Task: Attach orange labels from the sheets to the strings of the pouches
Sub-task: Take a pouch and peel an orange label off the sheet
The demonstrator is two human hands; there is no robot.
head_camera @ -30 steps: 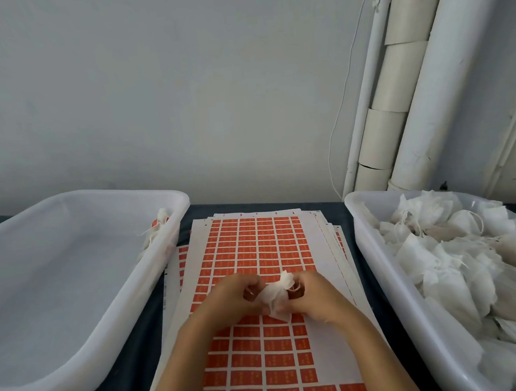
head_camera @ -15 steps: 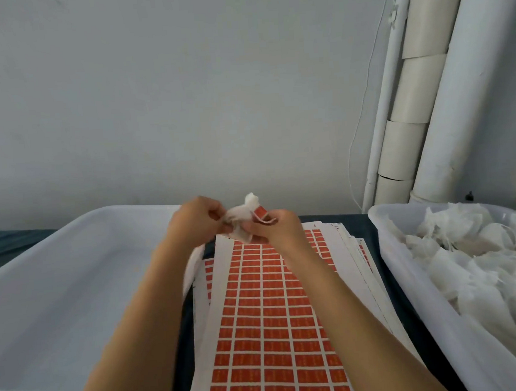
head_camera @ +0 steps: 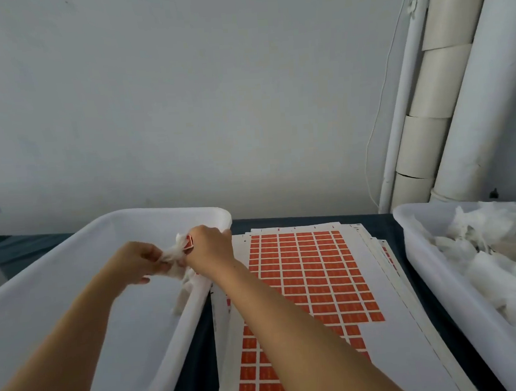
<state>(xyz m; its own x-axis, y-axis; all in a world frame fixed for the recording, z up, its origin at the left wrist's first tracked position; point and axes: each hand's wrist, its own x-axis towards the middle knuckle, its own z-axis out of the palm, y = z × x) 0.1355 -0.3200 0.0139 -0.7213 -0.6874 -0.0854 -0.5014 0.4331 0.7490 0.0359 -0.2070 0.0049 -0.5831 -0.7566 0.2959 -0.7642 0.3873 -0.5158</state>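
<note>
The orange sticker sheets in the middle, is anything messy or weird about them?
Slightly. The stack of white sheets with orange labels is fanned out, its edges stepped toward the right white plastic tub, and the top sheet has bare patches where labels are gone.

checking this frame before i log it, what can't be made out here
- Head view: whether the orange label is closed around the pouch string; the right hand covers it and the string is too thin.
- Print on the label sheets: too small.
- The left tub and the right tub: near ends cut off by the frame edges.
- Lower pouches in the right tub: buried under the pile.
</note>
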